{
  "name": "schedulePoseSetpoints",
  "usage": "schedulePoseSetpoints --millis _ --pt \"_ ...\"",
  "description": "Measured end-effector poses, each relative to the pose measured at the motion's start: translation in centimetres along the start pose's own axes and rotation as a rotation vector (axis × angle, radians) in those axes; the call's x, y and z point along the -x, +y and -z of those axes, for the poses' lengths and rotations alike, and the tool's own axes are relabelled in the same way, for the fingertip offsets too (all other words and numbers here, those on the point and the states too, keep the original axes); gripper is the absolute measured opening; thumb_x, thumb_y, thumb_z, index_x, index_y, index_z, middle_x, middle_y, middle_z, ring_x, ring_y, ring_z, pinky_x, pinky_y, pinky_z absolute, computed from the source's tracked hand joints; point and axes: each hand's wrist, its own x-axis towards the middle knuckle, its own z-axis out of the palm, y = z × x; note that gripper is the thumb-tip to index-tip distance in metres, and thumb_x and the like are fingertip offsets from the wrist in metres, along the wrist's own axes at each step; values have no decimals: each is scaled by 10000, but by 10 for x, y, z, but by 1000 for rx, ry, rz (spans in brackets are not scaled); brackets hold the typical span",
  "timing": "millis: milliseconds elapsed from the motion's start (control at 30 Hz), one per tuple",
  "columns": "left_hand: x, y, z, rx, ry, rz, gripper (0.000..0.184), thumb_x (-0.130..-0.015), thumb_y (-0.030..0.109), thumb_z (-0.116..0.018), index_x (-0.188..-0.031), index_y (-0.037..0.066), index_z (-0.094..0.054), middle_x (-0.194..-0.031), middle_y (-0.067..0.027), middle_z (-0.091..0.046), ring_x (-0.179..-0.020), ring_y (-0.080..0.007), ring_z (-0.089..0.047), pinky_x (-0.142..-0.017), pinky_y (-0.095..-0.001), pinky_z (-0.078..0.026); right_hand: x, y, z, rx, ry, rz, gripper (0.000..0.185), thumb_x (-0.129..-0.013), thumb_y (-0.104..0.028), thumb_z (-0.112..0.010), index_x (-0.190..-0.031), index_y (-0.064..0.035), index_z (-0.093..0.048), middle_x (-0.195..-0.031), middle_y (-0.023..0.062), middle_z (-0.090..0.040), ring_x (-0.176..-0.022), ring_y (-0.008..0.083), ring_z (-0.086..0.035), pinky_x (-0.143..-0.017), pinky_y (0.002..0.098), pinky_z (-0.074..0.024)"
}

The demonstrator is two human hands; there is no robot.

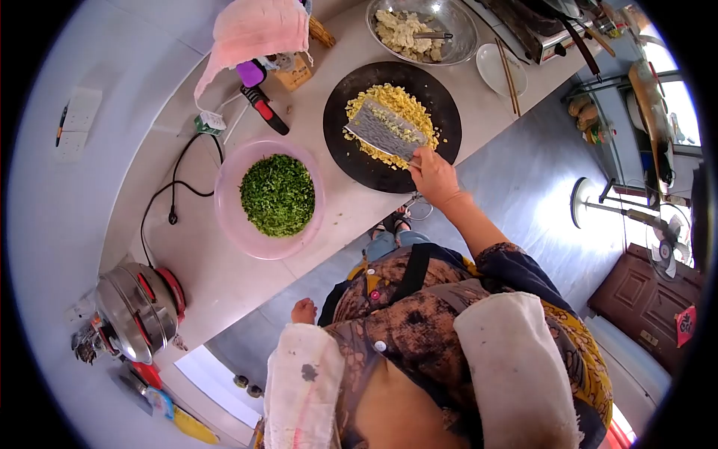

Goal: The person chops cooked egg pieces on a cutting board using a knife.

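Observation:
My right hand (436,178) grips the handle end of a wide cleaver (385,129), whose blade lies over chopped yellow egg (396,97) in a black wok (342,153). Bits of egg cling to the blade. Beside the wok, a pink bowl (226,233) holds finely chopped greens (277,195). My left hand (304,311) hangs near my body, below the counter's edge, away from the bowl; its fingers show only in part and look curled, too small to tell what, if anything, they hold.
A metal bowl (470,36) of pale dough-like food stands behind the wok. Chopsticks (508,78) rest across a white plate (490,71). A stove (550,45) is at the upper right, an electric pan (131,307) at the lower left. A black cord (176,182) crosses the counter.

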Motion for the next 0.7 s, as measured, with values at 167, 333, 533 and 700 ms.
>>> schedulePoseSetpoints --millis 167,333,533,700 --pt "0 4 0 110 71 32 210 -829 153 -611 -953 -16 -625 -742 -84 -639 -616 -145 -620 -524 -252 -496 19 -12 -8 -60 -56 58 271 -786 -151 -635 -991 -61 -482 -880 122 -602 -861 314 -599 -704 402 -489" --pt "-13 8 4 84 -5 -16 193 -831 138 -613 -947 -16 -625 -750 -80 -638 -625 -148 -626 -531 -251 -499 40 -27 3 -178 -149 -74 275 -818 -167 -620 -1019 -41 -481 -852 145 -625 -819 343 -612 -689 419 -492" --pt "-30 2 1 133 8 -12 182 -836 128 -613 -946 -17 -624 -774 -77 -640 -631 -147 -628 -524 -248 -496 20 -16 14 -214 -116 -211 296 -842 -172 -594 -1070 -10 -498 -806 197 -638 -778 376 -620 -685 432 -494" --pt "-38 -20 6 298 -43 36 176 -834 126 -617 -944 -10 -625 -753 -70 -639 -625 -147 -630 -520 -247 -497 1 10 11 -242 -58 -212 282 -842 -168 -586 -1067 -6 -539 -832 213 -640 -809 379 -621 -705 417 -499"
